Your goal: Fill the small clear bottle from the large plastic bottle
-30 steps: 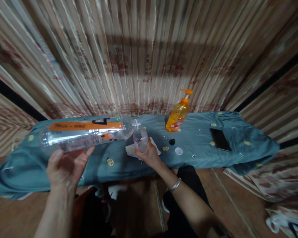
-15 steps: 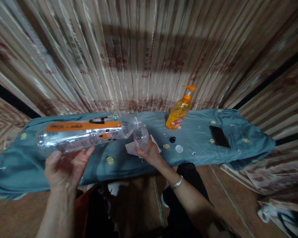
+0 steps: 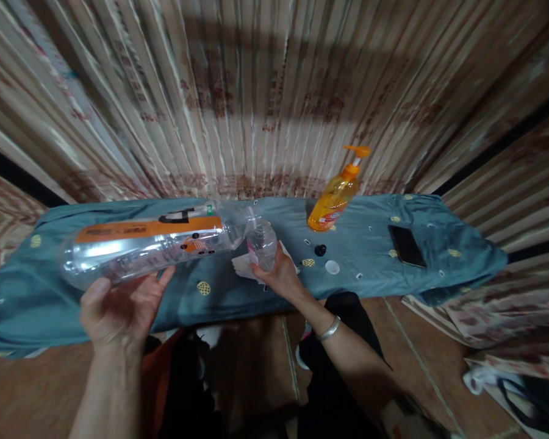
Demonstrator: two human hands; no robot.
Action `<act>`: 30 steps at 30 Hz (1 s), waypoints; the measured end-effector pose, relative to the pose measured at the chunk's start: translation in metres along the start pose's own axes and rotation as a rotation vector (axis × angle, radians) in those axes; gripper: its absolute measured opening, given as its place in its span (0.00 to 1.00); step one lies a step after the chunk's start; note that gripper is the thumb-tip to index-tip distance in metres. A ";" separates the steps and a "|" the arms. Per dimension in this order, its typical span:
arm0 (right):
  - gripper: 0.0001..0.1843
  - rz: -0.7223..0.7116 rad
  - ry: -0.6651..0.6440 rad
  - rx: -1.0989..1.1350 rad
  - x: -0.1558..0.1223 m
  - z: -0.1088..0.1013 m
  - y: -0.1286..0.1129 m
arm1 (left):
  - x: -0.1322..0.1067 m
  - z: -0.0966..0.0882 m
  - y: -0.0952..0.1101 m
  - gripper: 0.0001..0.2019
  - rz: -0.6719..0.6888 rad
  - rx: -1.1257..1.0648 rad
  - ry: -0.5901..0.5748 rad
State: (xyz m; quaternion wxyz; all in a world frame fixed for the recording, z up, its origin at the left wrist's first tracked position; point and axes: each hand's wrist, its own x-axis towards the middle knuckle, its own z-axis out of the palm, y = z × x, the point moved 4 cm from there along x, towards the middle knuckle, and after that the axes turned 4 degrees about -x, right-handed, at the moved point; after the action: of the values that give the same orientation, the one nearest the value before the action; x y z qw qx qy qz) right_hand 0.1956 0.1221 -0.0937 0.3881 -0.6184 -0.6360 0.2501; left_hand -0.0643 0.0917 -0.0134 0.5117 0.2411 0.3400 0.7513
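Note:
My left hand [image 3: 123, 308] supports a large clear plastic bottle [image 3: 141, 244] from below, palm up. It lies nearly level, with an orange and silver label, and its neck points right. In my right hand [image 3: 279, 271] is a small clear plastic bottle [image 3: 261, 242], tilted slightly. The two bottle mouths meet or nearly meet; whether they touch I cannot tell. Whether liquid passes between them is also unclear. Beneath the small bottle lies a white tissue [image 3: 244, 267] on the teal cloth.
An orange pump bottle [image 3: 333, 198] stands at the back of the cloth-covered table [image 3: 361, 244]. Right of my right hand lie a small black cap [image 3: 320, 250] and a white cap [image 3: 332, 267]. A black phone [image 3: 407, 246] rests farther right. Striped curtains [image 3: 256, 110] hang behind.
The view has shifted slightly. Both bottles keep about the same pose, mouth to mouth, in the same hands.

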 end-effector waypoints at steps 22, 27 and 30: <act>0.37 -0.044 0.011 0.014 -0.001 -0.003 -0.001 | -0.007 -0.005 -0.009 0.21 -0.013 0.032 0.011; 0.37 -0.032 0.012 0.036 0.000 -0.002 0.003 | -0.009 -0.013 -0.013 0.23 -0.035 -0.001 0.083; 0.37 -0.027 0.010 0.018 0.000 -0.001 0.003 | -0.011 -0.015 -0.015 0.28 -0.045 -0.031 0.098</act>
State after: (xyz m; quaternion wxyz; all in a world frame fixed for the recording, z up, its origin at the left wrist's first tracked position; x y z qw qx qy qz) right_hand 0.1987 0.1222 -0.0957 0.4000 -0.6075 -0.6401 0.2474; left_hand -0.0620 0.0815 -0.0351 0.5147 0.1882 0.3586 0.7557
